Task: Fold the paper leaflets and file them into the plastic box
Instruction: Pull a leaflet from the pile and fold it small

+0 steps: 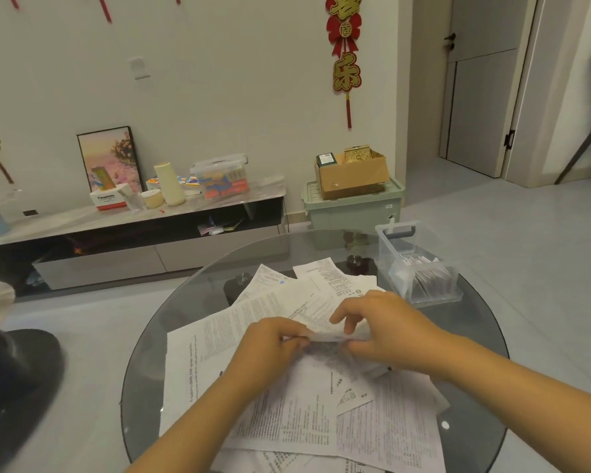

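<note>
Several printed paper leaflets (219, 339) lie spread in a loose pile over the round glass table (144, 377). Above the pile, my left hand (270, 346) and my right hand (386, 329) both pinch one small creased leaflet (325, 331) between thumbs and fingers, holding it just over the other sheets. A clear plastic box (420, 268) with a grey handle stands at the table's far right edge, open on top, with several folded leaflets filed upright inside it.
A dark round stool (14, 387) stands left of the table. Beyond are a low TV cabinet (133, 230) with clutter and a green storage bin (355, 206) carrying a cardboard box. Light tiled floor surrounds the table.
</note>
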